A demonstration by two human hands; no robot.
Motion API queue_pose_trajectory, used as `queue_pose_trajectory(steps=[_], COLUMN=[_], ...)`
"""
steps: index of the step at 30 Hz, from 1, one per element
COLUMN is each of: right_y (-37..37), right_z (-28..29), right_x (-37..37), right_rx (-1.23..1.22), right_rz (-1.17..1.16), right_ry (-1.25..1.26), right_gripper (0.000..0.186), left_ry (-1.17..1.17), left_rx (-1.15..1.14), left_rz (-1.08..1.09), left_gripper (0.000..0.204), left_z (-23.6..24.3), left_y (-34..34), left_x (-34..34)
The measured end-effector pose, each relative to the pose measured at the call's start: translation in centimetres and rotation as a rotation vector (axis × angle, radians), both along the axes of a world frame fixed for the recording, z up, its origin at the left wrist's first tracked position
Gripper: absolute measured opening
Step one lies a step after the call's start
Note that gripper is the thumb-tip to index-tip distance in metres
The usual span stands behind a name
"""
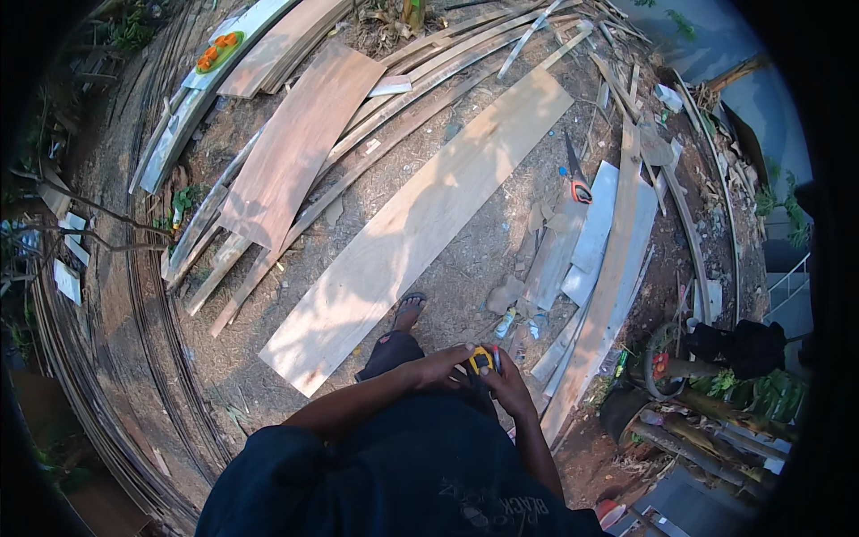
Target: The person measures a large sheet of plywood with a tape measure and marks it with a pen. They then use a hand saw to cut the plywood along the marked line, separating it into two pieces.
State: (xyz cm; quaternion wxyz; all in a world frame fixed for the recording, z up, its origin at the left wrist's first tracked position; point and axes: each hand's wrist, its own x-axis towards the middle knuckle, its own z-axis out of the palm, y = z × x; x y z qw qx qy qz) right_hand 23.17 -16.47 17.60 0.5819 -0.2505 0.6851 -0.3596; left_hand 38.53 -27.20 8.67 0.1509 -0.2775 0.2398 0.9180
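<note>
My left hand [438, 367] and my right hand [506, 383] meet at my waist around a small yellow and black tape measure [483, 358], with fingers curled on it. A long pale plywood strip [403, 242] lies diagonally on the ground in front of me, its near end left of my foot. Farther right, a handsaw [578, 179] with an orange and black handle lies beside grey and white board offcuts [586, 242].
Reddish plywood [295, 134] rests on long timbers to the left. An orange-and-green object [219, 49] sits on white boards farther back. Long planks [604, 313] run along my right, with bottles [506, 322] near them. A dark bundle [734, 349], logs and plants are at the right edge.
</note>
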Motion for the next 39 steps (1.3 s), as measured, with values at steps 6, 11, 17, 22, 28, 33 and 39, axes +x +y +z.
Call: queue_pose_trajectory(steps=[6, 11, 17, 22, 28, 33, 39], right_y=[-5.2, -9.9, -16.0, -22.6, -29.5, -31.9, -35.3], right_z=[1.2, 1.2, 0.4, -0.9, -1.6, -2.9, -3.7], right_x=[-3.3, -5.0, -8.1, -11.8, -22.3, -34.7, -47.1], right_rx=[0.102, 0.110, 0.050, 0.073, 0.128, 0.122, 0.201], right_rz=[0.215, 0.449, 0.786, 1.084, 1.356, 1.535, 1.734], right_ry=[-0.043, -0.034, 0.076, 0.079, -0.079, 0.099, 0.540], right_gripper=[0.059, 0.063, 0.072, 0.074, 0.072, 0.069, 0.073], left_ry=[0.196, 0.184, 0.061, -0.086, -0.329, -0.525, -0.844], left_rx=[-0.283, -0.284, -0.436, -0.400, -0.297, -0.234, -0.148], left_rz=[-0.057, 0.056, 0.154, 0.289, 0.867, 1.278, 1.755], left_gripper=[0.051, 0.040, 0.035, 0.031, 0.025, 0.025, 0.050], left_z=[-0.9, -1.5, -1.3, -2.1, -1.7, 0.4, 1.8], left_y=[-5.9, -8.2, -10.5, -12.6, -14.8, -13.7, -5.6], left_x=[-0.8, -0.3, -1.7, -4.3, -6.4, -5.1, 1.4])
